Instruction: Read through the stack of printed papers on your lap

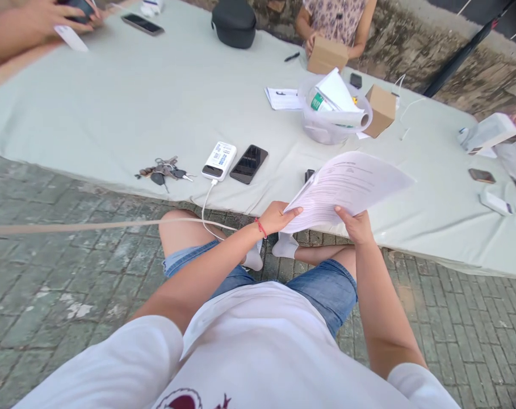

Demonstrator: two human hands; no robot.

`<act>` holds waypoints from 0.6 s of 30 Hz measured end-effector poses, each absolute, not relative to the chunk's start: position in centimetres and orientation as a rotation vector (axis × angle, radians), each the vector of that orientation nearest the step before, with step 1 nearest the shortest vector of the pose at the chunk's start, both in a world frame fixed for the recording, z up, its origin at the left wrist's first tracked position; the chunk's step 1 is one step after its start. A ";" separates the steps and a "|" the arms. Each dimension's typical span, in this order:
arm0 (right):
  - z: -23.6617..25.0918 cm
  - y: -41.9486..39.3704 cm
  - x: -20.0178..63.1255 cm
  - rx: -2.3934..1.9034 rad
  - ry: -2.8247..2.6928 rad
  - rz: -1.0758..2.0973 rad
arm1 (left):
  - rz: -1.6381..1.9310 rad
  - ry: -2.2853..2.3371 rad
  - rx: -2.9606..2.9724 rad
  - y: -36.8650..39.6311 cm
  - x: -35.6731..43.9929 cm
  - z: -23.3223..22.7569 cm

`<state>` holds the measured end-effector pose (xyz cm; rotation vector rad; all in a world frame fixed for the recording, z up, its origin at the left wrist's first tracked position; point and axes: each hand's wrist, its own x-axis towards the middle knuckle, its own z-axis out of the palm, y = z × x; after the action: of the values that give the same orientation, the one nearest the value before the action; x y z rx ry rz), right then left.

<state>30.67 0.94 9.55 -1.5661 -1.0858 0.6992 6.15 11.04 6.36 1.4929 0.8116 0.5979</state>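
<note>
Thin stack of white printed paper sheets [347, 187], held up over the near edge of the grey cloth-covered table [113, 108]. Pinched at the bottom corners by left hand [277, 217] and right hand [356, 224], both closed on it. Loose top sheets, maybe easy to slip or blow away. Nearby: white power bank [219, 161], black phone [249, 163], bunch of keys [162, 169].

White printed papers [347, 187], grey-green tablecloth [125, 102], black phone [248, 163], brown boxes [327, 55].
</note>
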 end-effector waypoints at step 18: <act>4.0 -10.6 29.6 -2.129 -1.006 0.786 | 0.694 1.002 0.879 2.7 6.0 -0.4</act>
<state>29.58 -10.63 3.98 -2.1292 -1.0056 0.7857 6.00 2.66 -0.38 0.8793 1.0015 0.6937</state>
